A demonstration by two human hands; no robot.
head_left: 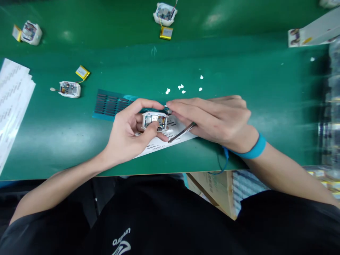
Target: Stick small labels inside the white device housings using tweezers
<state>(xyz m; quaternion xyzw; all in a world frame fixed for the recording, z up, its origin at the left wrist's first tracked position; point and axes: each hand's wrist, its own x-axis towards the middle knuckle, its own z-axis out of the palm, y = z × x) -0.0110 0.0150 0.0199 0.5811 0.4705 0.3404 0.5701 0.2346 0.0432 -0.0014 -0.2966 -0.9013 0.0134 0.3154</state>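
Observation:
My left hand (130, 132) holds a small white device housing (154, 121) with its electronics facing up, the thumb resting on the inside. My right hand (215, 118) is closed around metal tweezers (182, 132), whose tips point down and left below the housing. The right fingertips meet at a small round part (169, 111) by the housing's upper right corner. Under both hands lies a printed white sheet (159, 144). A teal sheet with rows of dark strips (108, 104) is partly covered by my left hand.
Open housings with yellow batteries lie at the left (70, 89), far left (32, 33) and top (165, 15). Small white pieces (181, 86) dot the green table (252, 71). White sheets (16, 95) lie left, a white box (313, 30) right. A blue cord (226, 159) hangs near my right wrist.

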